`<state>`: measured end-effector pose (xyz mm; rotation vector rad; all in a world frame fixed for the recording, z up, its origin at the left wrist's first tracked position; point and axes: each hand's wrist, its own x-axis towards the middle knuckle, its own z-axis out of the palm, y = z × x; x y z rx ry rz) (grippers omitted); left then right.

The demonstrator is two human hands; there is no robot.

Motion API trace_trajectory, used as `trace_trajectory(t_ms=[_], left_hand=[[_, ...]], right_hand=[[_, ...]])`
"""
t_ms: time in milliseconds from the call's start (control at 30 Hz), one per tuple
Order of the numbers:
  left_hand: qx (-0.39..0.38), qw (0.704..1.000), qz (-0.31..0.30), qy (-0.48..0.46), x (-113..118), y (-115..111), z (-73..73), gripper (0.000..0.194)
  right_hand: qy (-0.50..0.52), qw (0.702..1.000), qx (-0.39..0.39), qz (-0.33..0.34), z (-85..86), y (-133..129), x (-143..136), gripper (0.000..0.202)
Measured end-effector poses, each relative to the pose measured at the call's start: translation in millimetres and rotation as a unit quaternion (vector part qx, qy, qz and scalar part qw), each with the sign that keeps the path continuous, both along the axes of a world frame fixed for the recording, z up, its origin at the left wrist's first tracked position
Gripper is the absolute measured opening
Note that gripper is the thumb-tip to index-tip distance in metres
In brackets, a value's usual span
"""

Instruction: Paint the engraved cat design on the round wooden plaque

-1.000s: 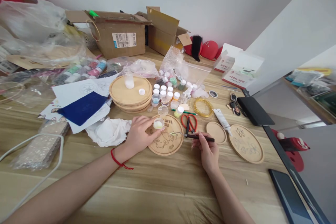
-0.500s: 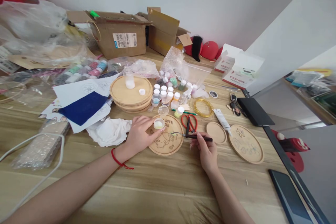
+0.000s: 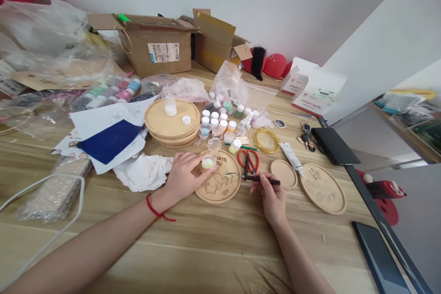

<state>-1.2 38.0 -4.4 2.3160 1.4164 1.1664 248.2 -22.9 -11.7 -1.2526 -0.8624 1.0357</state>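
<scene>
My left hand (image 3: 186, 173) grips a small clear cup (image 3: 208, 162) with pale yellow-white material inside, its round lid (image 3: 214, 145) flipped open behind it. The cup is over the upper part of a round wooden plate (image 3: 223, 195) marked with dark line drawings and lettering. Between the fingers of my right hand (image 3: 270, 195) is a dark-handled palette knife (image 3: 257, 178), and its pointed metal tip is above the plate, with a little yellowish material on it. Red-handled scissors (image 3: 254, 161) lie just behind the knife.
White-capped jars (image 3: 214, 122) crowd the area behind the plate. Stacked wooden plates (image 3: 155, 119) and a crumpled white cloth (image 3: 143, 172) are at left. Gold wire (image 3: 267, 141), a white tube (image 3: 291, 156), a drawn-on plate (image 3: 330, 200) and a phone (image 3: 381, 257) lie rightward.
Hardly anything differs. My right hand and the palette knife have shifted very slightly to the right; my left hand stays put with the cup.
</scene>
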Motion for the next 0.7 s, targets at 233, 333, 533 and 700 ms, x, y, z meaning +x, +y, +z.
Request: trace_trajectory(t_ms=[233, 333, 533, 700], left_hand=[[0.005, 1.0, 0.001, -0.003, 0.5, 0.0, 0.9, 0.033], [0.005, 1.0, 0.0, -0.001, 0.2, 0.1, 1.3, 0.033], [0.008, 1.0, 0.003, 0.0, 0.3, 0.3, 0.4, 0.033], [0.01, 1.0, 0.002, 0.0, 0.2, 0.7, -0.5, 0.032]], right_hand=[[0.008, 1.0, 0.016, -0.008, -1.7, -0.8, 3.0, 0.023], [0.013, 1.0, 0.023, -0.008, -2.6, -0.4, 3.0, 0.021], [0.004, 1.0, 0.013, -0.007, -2.0, -0.6, 2.5, 0.024], [0.01, 1.0, 0.017, -0.018, -1.7, -2.0, 4.6, 0.022]])
